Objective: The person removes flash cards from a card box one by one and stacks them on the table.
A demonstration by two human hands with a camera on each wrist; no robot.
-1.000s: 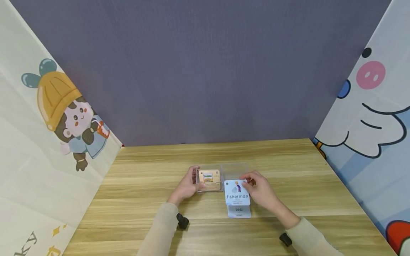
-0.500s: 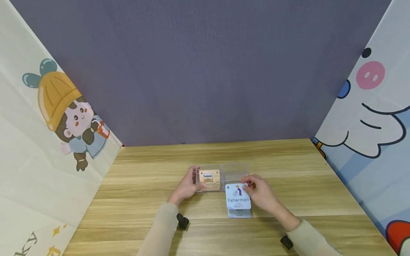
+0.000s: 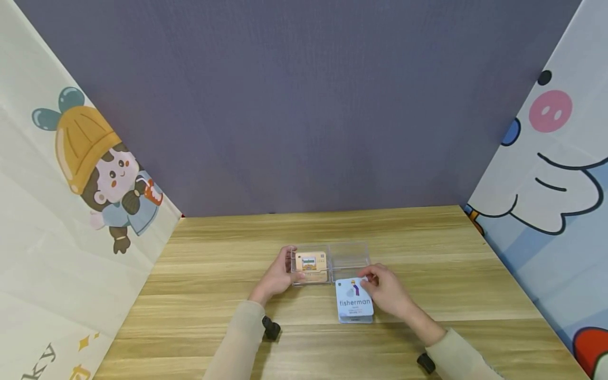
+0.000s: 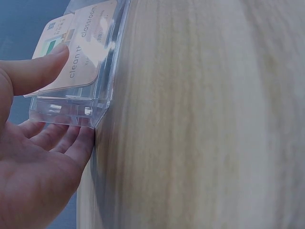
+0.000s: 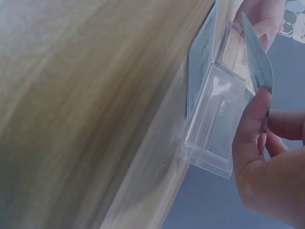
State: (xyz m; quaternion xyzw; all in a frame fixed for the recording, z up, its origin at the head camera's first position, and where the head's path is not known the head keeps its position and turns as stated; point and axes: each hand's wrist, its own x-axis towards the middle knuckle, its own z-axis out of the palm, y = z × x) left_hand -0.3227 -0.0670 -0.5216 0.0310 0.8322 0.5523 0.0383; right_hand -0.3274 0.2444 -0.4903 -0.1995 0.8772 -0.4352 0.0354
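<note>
My left hand (image 3: 277, 275) holds the left side of a hinged clear plastic box (image 4: 62, 112), its thumb over the orange picture cards (image 3: 311, 266) inside and its fingers against the outer wall. Beside that half, the see-through lid (image 3: 349, 254) lies folded out to the right, and no cards show in it. Between thumb and fingers, my right hand (image 3: 387, 289) pinches a pale blue flashcard (image 3: 354, 298) reading "fisherman". In the right wrist view this flashcard is raised and tilted, apart from another blue card (image 5: 202, 59) lying on the table, mostly covered in the head view.
The wooden table (image 3: 228, 248) reaches back to a grey-purple panel (image 3: 304, 116). Printed cartoon sheets stand at the left and right. A black strap piece (image 3: 271, 328) sits at the left wrist, another (image 3: 426, 363) at the right.
My right hand has drawn the "fisherman" flashcard toward me and slightly right, so it now hides the word "tea" on the card below. The left hand and box stay put.
</note>
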